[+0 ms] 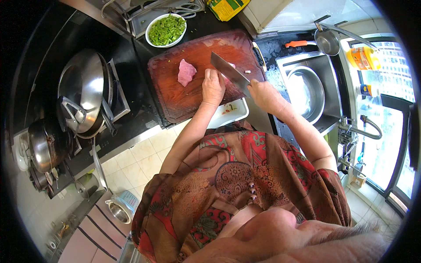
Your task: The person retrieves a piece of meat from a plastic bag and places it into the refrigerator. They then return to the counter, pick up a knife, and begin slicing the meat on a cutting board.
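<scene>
My right hand (267,98) grips the handle of a cleaver (230,70). Its broad steel blade slants up and left over a reddish-brown wooden cutting board (171,102). Close to the blade's left side, my left hand (213,87) has its fingers curled down on a piece of raw meat (225,79), mostly hidden by hand and blade. A larger pink chunk of raw meat (186,72) lies apart on the board, to the left of that hand. Right of the blade are small pale scraps (247,71).
A white bowl of chopped greens (166,31) stands beyond the board. Under its near edge sits a white plastic tray (235,113) with food scraps. To the right, a sink (329,70) holds a metal basin (319,95); a wok (82,85) is on the left.
</scene>
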Demonstrator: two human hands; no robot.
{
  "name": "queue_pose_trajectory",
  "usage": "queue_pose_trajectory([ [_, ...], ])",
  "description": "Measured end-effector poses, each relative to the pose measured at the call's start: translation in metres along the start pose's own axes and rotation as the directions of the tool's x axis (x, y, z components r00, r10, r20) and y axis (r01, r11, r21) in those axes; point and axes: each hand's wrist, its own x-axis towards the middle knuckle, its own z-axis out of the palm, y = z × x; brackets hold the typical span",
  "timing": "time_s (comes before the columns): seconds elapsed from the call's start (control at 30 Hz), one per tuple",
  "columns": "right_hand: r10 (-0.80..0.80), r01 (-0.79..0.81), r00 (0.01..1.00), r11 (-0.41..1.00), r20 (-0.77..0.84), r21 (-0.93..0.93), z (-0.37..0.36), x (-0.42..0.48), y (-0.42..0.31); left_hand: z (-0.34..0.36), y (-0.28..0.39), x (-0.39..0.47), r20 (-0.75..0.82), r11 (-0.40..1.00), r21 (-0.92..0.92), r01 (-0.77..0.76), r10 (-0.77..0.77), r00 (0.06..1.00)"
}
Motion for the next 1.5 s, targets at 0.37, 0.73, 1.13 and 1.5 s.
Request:
queue_pose_trajectory([
  [0.37, 0.034, -0.016, 0.979, 0.996, -0.202, 0.092, 0.039, 0.066, -0.015, -0.005, 0.001, 0.001, 0.077, 0.999, -0.018, -0.049, 0.05, 0.996],
  [0.73, 0.033, -0.024, 0.967, 0.999, -0.254, 0.037, -0.022, 0.008, -0.001, -0.023, 0.0, -0.008, -0.046, 0.992, -0.104, -0.073, 0.068, 0.997],
  [1.13, 0.171, -0.156, 0.98, 0.977, -0.098, 0.146, 0.025, 0.006, 0.004, -0.041, 0.02, -0.013, 0.128, 0.999, 0.008, -0.034, 0.033, 0.991],
  [1.5, 0.095, -0.007, 0.947, 0.961, -0.308, 0.276, 0.023, 0.005, -0.004, -0.044, -0.002, -0.004, 0.101, 0.959, 0.043, -0.279, 0.274, 0.957],
])
